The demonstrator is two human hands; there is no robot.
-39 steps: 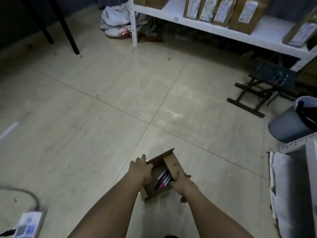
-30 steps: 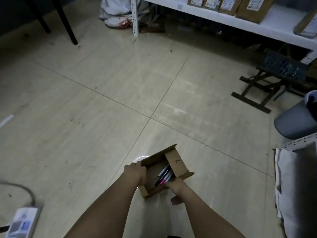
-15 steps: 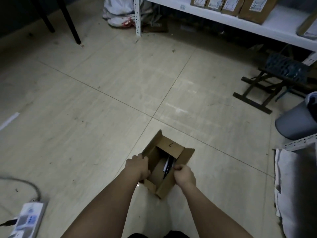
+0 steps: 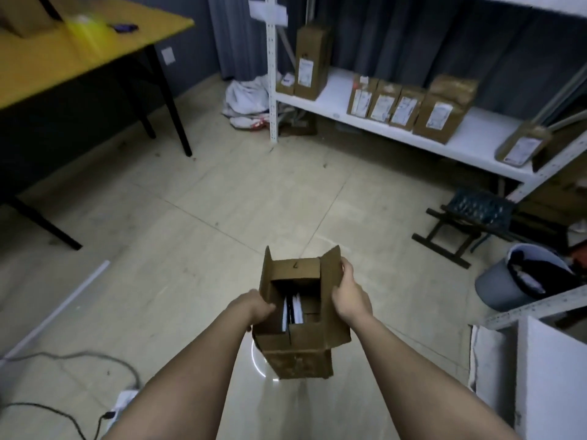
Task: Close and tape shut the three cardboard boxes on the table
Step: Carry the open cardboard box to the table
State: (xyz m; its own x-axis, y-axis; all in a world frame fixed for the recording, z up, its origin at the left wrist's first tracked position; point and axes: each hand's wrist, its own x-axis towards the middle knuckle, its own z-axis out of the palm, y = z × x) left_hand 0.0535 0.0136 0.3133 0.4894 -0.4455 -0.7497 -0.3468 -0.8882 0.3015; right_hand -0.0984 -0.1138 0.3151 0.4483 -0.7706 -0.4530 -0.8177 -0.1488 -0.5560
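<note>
I hold a small open cardboard box [image 4: 305, 338] in the air above the tiled floor, with its flaps standing up. Pens and a white item show inside it. My left hand [image 4: 255, 308] grips the box's left wall, fingers curled over the edge. My right hand [image 4: 349, 296] holds the right flap and wall from outside. A yellow table [image 4: 63, 55] stands at the upper left, with a blurred cardboard box [image 4: 23, 19] on it.
A white shelf [image 4: 397, 125] with several labelled cardboard packages runs along the back right. A folding stool [image 4: 470, 217] and a grey bin [image 4: 521, 281] stand at the right. A power strip and cable [image 4: 124, 404] lie at the lower left. White bags [image 4: 247, 100] lie by the shelf post.
I have lifted the box off the floor and turned it upright. The view has tilted up, so the yellow table and more of the shelf now show.
</note>
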